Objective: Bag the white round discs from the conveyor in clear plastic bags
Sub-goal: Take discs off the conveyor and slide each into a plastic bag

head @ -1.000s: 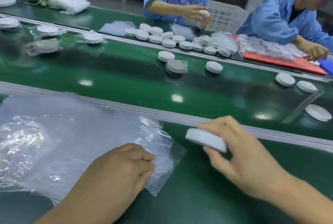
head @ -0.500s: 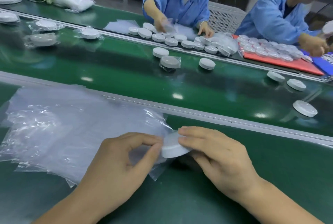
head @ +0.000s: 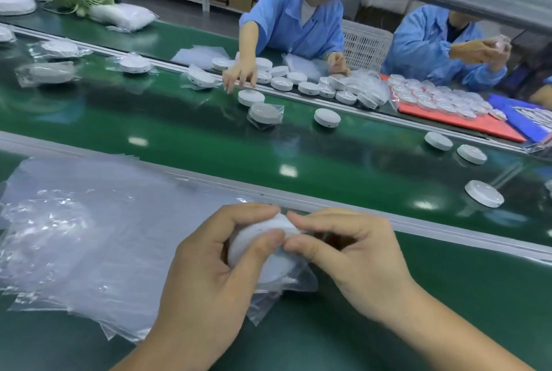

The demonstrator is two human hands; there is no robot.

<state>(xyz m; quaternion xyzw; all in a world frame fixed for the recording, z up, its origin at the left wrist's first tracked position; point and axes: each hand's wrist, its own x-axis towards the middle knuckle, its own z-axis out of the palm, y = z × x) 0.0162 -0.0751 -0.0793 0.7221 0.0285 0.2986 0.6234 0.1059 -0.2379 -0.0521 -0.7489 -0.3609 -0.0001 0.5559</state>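
Left hand curls round the disc, holding it steady just above the worktop. The disc sits mostly inside the bag. Right hand pinches the bag's edge beside the rim, probably to draw it over. Spare bags lie left, handy.

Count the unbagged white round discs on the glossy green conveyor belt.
5 white round discs: two central; three at right. A sixth may be cut off at the right edge.

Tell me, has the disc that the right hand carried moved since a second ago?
Yes. The white disc went left along the rail, onto the bag stack, into the left hand.
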